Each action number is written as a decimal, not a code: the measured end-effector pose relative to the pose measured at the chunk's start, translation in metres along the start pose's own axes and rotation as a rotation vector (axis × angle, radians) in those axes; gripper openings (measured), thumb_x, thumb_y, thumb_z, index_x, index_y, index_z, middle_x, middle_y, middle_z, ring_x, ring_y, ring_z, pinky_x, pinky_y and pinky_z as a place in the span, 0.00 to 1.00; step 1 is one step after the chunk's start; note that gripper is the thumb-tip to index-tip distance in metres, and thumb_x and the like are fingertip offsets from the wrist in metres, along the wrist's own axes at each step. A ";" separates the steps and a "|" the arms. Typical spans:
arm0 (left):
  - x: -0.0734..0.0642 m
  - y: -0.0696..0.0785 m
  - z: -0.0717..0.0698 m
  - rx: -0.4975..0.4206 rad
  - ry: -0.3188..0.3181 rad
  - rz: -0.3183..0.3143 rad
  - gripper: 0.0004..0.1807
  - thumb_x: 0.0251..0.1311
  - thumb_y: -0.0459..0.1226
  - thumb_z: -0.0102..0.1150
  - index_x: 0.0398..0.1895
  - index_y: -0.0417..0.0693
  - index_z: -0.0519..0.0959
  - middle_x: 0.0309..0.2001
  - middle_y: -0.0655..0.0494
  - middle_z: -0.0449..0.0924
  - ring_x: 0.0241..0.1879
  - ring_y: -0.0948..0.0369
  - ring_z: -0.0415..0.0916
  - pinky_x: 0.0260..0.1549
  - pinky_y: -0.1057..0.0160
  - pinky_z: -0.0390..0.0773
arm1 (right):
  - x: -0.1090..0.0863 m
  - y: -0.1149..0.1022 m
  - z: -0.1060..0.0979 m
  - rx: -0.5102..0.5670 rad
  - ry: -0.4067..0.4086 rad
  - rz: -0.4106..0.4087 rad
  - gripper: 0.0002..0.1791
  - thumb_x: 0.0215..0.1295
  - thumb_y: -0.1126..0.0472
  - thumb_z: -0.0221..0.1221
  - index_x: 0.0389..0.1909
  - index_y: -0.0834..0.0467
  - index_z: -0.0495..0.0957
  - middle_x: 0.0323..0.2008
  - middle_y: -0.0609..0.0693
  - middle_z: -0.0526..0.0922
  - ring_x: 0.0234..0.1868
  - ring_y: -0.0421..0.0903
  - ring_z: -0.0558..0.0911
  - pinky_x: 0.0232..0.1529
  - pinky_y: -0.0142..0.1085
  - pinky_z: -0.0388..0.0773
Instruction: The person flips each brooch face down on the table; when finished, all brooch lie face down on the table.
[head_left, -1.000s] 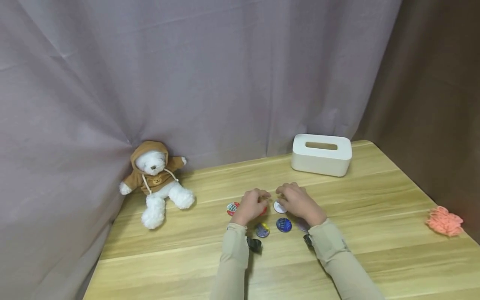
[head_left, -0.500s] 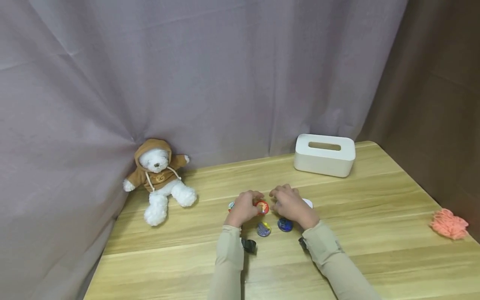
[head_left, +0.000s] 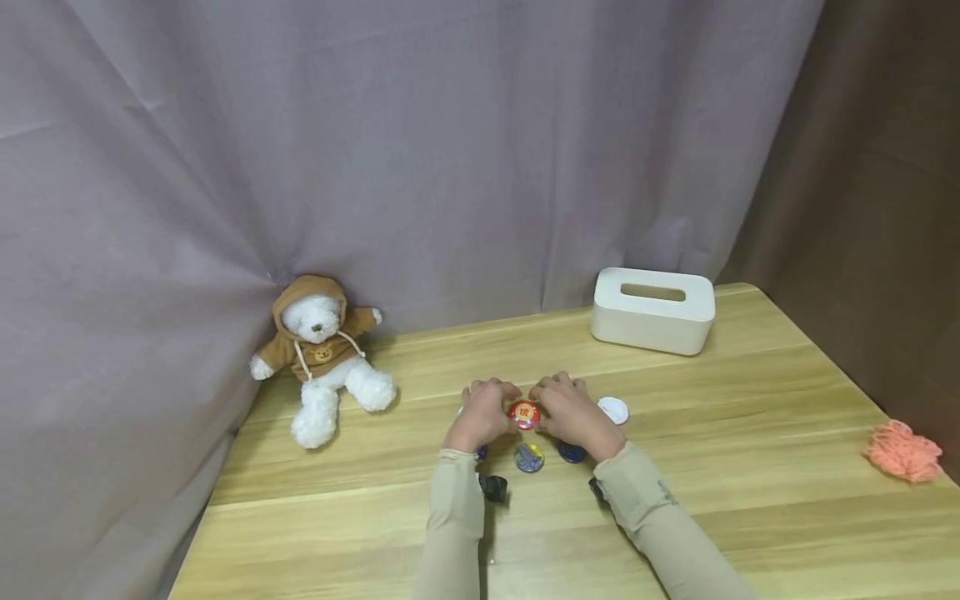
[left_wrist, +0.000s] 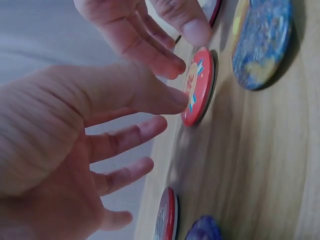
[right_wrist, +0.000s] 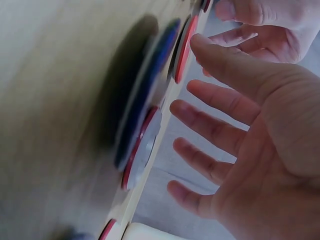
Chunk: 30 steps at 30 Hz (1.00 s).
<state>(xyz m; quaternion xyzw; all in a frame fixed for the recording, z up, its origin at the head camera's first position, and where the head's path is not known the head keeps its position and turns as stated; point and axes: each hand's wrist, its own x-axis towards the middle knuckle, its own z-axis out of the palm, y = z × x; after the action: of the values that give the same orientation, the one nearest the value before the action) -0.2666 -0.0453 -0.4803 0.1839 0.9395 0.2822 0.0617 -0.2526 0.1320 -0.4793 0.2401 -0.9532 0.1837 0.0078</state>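
Observation:
A round red button badge (head_left: 524, 415) with a yellow centre lies on the table between both hands. My left hand (head_left: 483, 412) is at its left side; in the left wrist view the thumb touches its face or edge while the other fingers spread loosely. My right hand (head_left: 573, 412) is on the opposite side, thumb and fingertips at the badge's edge, touching or nearly so. Nearer me lie a grey-and-yellow badge (head_left: 529, 457) and a dark blue badge (head_left: 572, 452), partly under the right hand. The left hand partly covers a purple badge (left_wrist: 204, 230) and a red-edged badge (left_wrist: 167, 215).
A white round badge (head_left: 613, 410) lies right of the right hand. Behind stands a white tissue box (head_left: 652, 317). A teddy bear (head_left: 318, 358) in a brown hoodie sits at the back left. Coral yarn (head_left: 903, 452) lies near the right edge.
The right hand has moved left, uncovering the white badge, which now lies farther right. Both hands have closed in around the red badge. The head view has shifted slightly.

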 end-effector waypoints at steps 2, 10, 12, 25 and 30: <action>0.000 -0.001 0.000 0.019 0.001 -0.004 0.27 0.40 0.31 0.79 0.50 0.47 0.86 0.52 0.51 0.81 0.58 0.43 0.69 0.64 0.35 0.54 | 0.000 0.000 0.002 -0.004 0.002 -0.005 0.17 0.53 0.63 0.74 0.43 0.60 0.83 0.43 0.55 0.82 0.50 0.60 0.74 0.50 0.61 0.68; 0.001 0.001 0.000 0.046 0.030 -0.035 0.19 0.39 0.29 0.79 0.38 0.50 0.88 0.51 0.53 0.82 0.59 0.42 0.67 0.60 0.33 0.56 | 0.002 -0.002 0.004 -0.026 -0.001 -0.015 0.15 0.53 0.64 0.74 0.42 0.60 0.84 0.40 0.53 0.81 0.44 0.55 0.73 0.49 0.60 0.67; 0.000 0.001 0.001 0.041 0.036 -0.038 0.17 0.39 0.28 0.79 0.35 0.50 0.88 0.48 0.54 0.83 0.59 0.41 0.68 0.59 0.31 0.54 | 0.003 -0.002 0.005 -0.028 -0.002 -0.016 0.14 0.52 0.66 0.74 0.41 0.60 0.84 0.39 0.52 0.80 0.42 0.53 0.71 0.48 0.59 0.67; -0.001 -0.002 0.003 0.058 0.049 -0.004 0.12 0.41 0.30 0.80 0.28 0.52 0.88 0.38 0.59 0.87 0.48 0.48 0.73 0.57 0.32 0.56 | 0.002 -0.004 0.004 0.000 0.018 -0.066 0.11 0.50 0.75 0.69 0.31 0.58 0.82 0.28 0.47 0.78 0.33 0.49 0.69 0.44 0.55 0.67; -0.001 -0.002 0.001 0.042 0.046 0.006 0.10 0.41 0.31 0.80 0.27 0.52 0.87 0.37 0.58 0.87 0.47 0.48 0.73 0.58 0.30 0.55 | 0.004 -0.003 0.001 0.006 0.010 -0.087 0.12 0.48 0.76 0.68 0.30 0.58 0.82 0.26 0.46 0.77 0.32 0.48 0.69 0.41 0.53 0.68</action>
<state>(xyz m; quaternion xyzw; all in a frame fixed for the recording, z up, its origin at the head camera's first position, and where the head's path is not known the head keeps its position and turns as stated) -0.2664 -0.0466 -0.4822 0.1814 0.9459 0.2667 0.0352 -0.2542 0.1272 -0.4790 0.2803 -0.9413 0.1872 0.0198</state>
